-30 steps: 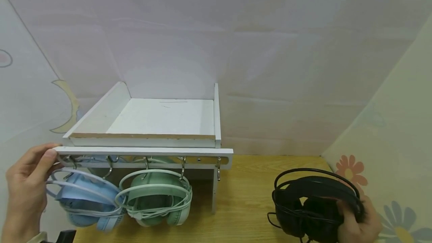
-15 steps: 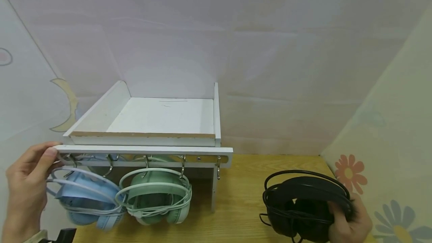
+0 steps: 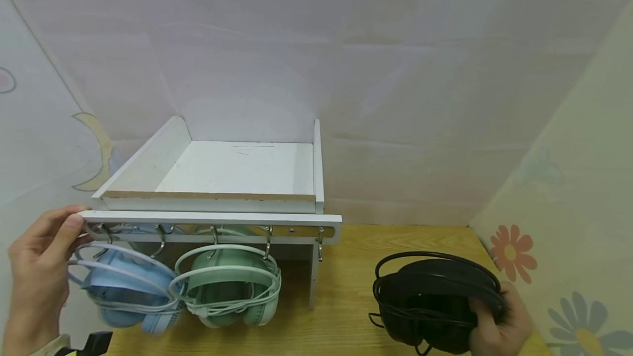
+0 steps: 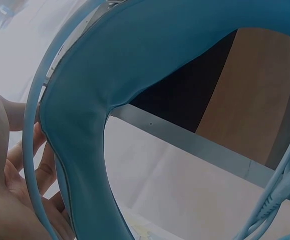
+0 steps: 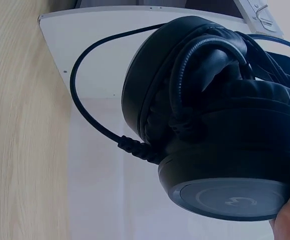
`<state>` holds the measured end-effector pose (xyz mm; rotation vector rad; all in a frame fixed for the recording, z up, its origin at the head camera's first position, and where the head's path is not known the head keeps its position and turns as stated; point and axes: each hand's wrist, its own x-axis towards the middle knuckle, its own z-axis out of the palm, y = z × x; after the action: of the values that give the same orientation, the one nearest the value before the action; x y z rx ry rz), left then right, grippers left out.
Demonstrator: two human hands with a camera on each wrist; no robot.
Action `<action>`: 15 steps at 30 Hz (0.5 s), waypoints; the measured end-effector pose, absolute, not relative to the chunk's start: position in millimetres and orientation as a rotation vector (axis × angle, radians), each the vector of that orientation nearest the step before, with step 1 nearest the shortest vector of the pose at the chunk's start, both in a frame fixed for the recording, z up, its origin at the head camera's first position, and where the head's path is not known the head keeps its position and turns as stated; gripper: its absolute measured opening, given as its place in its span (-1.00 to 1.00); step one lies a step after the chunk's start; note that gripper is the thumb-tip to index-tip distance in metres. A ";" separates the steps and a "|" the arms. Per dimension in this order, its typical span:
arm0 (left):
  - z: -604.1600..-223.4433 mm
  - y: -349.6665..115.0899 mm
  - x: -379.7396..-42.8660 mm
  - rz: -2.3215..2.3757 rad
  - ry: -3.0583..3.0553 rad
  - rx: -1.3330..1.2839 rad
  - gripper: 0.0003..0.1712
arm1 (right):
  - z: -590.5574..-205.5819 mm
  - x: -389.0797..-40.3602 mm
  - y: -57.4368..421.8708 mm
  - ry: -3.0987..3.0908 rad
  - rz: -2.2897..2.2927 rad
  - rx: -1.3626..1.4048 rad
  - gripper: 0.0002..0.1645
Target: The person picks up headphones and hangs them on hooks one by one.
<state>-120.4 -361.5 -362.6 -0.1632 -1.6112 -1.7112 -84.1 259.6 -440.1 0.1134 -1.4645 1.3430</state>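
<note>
My left hand (image 3: 42,273) grips the left end of the white hook rail (image 3: 212,217) on the front of a white shelf. Blue headphones (image 3: 123,271) and green headphones (image 3: 232,276) hang from its metal hooks, their cables wound around them. In the left wrist view, the blue headband (image 4: 84,95) partly covers that hand's fingers. Over to the right, my right hand (image 3: 501,326) holds black headphones (image 3: 435,282) by the right side, above the wooden table. A thin microphone arm (image 5: 192,50) and a black cable show on them in the right wrist view.
The white open-topped shelf (image 3: 237,172) stands against the pale back wall on the wooden table (image 3: 356,284). Its rightmost hook (image 3: 320,243) carries nothing. A flower-printed cloth wall (image 3: 568,207) slopes along the right side.
My right hand has moved left with the black headphones, closer to the shelf. The left hand stays on the rail, and the blue and green headphones hang as before.
</note>
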 end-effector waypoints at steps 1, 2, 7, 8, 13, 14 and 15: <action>-362.6 -361.5 -120.6 -1.715 -1.608 -0.165 -0.78 | -440.4 -84.4 258.6 -1.466 1.341 0.108 -0.85; -362.5 -361.6 -120.8 -1.720 -1.603 -0.167 -0.78 | -440.4 -84.4 257.5 -1.475 1.333 0.091 -0.85; -362.6 -361.5 -121.1 -1.730 -1.589 -0.186 -0.79 | -439.7 -82.0 251.4 -1.541 1.301 0.008 -0.81; -362.6 -361.5 -121.1 -1.732 -1.587 -0.190 -0.79 | -439.7 -81.3 250.3 -1.548 1.304 0.003 -0.80; -362.9 -362.1 -121.4 -1.756 -1.568 -0.204 -0.79 | -439.8 -80.8 246.0 -1.510 1.396 0.077 -0.77; -362.9 -362.2 -121.5 -1.757 -1.567 -0.205 -0.79 | -439.6 -81.1 245.1 -1.500 1.415 0.100 -0.77; -363.0 -362.2 -121.5 -1.755 -1.568 -0.203 -0.78 | -439.5 -81.4 244.3 -1.491 1.429 0.114 -0.77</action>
<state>-121.5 -362.2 -363.0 -0.2032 -1.5683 -1.7550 -81.4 244.3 -439.5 0.1136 -1.4911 1.4290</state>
